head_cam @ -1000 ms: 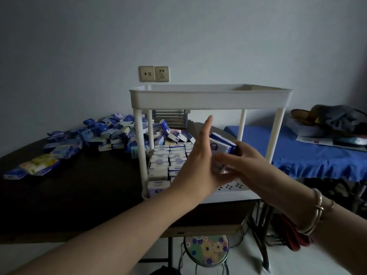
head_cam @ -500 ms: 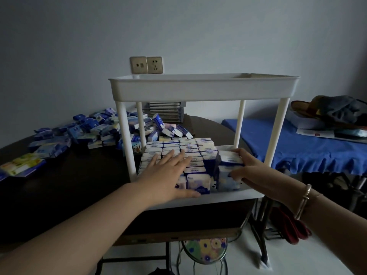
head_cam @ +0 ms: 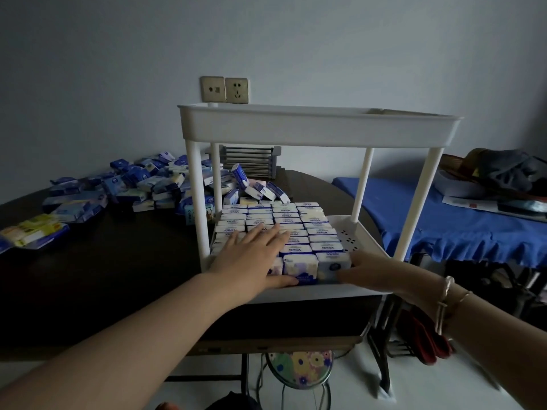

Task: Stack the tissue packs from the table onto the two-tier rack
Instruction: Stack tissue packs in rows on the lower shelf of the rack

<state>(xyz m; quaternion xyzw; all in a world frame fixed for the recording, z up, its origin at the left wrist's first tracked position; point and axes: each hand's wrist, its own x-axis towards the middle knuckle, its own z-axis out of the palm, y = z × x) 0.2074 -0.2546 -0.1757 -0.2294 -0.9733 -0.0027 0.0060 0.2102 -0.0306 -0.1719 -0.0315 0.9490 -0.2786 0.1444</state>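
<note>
White-and-blue tissue packs (head_cam: 284,229) stand in tidy rows on the white rack's (head_cam: 319,128) lower tier

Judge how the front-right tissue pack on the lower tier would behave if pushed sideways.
The front-right tissue pack looks like soft, wrapped tissue, so probably light and slightly squashy. Its glossy wrapper may slide easily on the lower tier. Standing on end, it could tip toward the open side, though the right hand steadies it.

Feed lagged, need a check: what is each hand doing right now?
Left hand: open, fingers flat on the packed tissue packs.
Right hand: fingers against the front right pack; grip cannot be told.
</note>
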